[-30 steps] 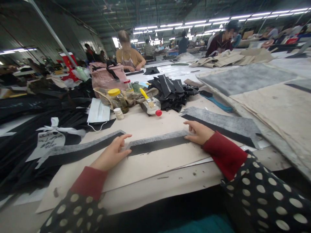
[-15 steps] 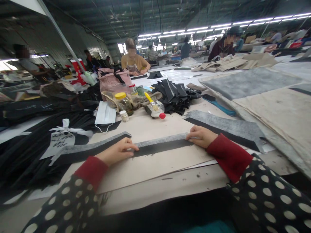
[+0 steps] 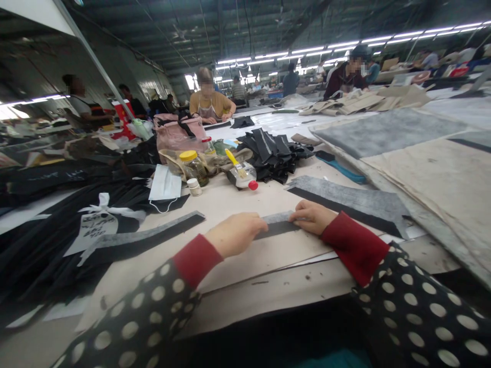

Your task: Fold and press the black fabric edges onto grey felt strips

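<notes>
A narrow fabric strip (image 3: 279, 225), grey along its far edge and black along the near one, lies flat on the pale table sheet. At its right end my right hand (image 3: 313, 216) pinches the strip between thumb and fingers. My left hand (image 3: 236, 234) is closed over the strip farther left, its fingertips on the fabric; the hand hides the left part. To the left lies another grey-and-black strip (image 3: 153, 235). Beyond my right hand lie larger grey-and-black pieces (image 3: 353, 197).
A yellow-lidded jar (image 3: 195, 166), a small white bottle (image 3: 195, 187), a yellow-handled brush (image 3: 236, 161) on a red-capped bottle (image 3: 245, 176), and a face mask (image 3: 164, 182) stand ahead. Black pieces (image 3: 272, 153) are heaped behind. A tagged black bundle (image 3: 42, 245) lies left. Co-workers sit beyond.
My left hand has slid right along the strip toward my right hand, and its fingers have drawn together. The right hand stays at the strip's right end. The view has shifted slightly.
</notes>
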Demonstrator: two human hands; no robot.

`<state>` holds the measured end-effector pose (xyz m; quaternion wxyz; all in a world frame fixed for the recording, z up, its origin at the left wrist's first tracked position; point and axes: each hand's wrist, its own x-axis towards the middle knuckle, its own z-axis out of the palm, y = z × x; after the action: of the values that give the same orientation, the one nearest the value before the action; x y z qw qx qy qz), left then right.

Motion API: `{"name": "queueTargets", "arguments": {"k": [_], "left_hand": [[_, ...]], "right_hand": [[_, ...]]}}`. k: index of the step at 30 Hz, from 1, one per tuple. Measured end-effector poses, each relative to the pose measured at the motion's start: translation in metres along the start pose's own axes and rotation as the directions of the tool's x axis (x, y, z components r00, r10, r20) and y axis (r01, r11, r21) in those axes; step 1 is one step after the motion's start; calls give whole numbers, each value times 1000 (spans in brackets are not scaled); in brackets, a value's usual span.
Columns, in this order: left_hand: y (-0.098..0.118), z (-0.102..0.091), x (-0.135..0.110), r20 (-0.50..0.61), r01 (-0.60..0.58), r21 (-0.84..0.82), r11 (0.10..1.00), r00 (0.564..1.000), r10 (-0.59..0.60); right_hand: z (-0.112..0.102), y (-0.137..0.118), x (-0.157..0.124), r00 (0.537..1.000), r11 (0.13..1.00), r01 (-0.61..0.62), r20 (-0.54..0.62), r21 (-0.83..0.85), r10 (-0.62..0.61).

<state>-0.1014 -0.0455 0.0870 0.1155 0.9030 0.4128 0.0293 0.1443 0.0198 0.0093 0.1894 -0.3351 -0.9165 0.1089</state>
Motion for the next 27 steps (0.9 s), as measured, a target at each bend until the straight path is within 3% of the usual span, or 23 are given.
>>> {"name": "queueTargets", "arguments": {"k": [4, 7, 9, 12, 15, 18, 22, 27], "left_hand": [[22, 30, 56, -31, -104, 43, 994, 994, 106], [18, 51, 69, -126, -116, 10, 993, 985, 117], [15, 61, 67, -203, -101, -14, 995, 974, 96], [13, 67, 60, -259, -92, -22, 996, 962, 83], [15, 68, 57, -254, -118, 16, 993, 960, 118], [17, 68, 58, -241, -148, 65, 987, 957, 159], [18, 70, 59, -233, -152, 123, 981, 956, 178], [19, 74, 58, -245, -121, 165, 979, 956, 159]], "right_hand": [[4, 0, 0, 1000, 999, 2, -14, 47, -1], [4, 3, 1, 998, 991, -62, -5, 120, 63], [1, 6, 1, 979, 964, -200, -13, 174, 206], [-8, 9, 1, 878, 846, -469, 28, 255, 479], [-15, 6, 2, 794, 744, -601, 109, 292, 598], [-16, 0, 6, 745, 682, -664, 182, 307, 642], [-12, 2, 11, 662, 507, -738, 338, 445, 668], [-14, 12, 14, 624, 359, -770, 504, 528, 597]]}}
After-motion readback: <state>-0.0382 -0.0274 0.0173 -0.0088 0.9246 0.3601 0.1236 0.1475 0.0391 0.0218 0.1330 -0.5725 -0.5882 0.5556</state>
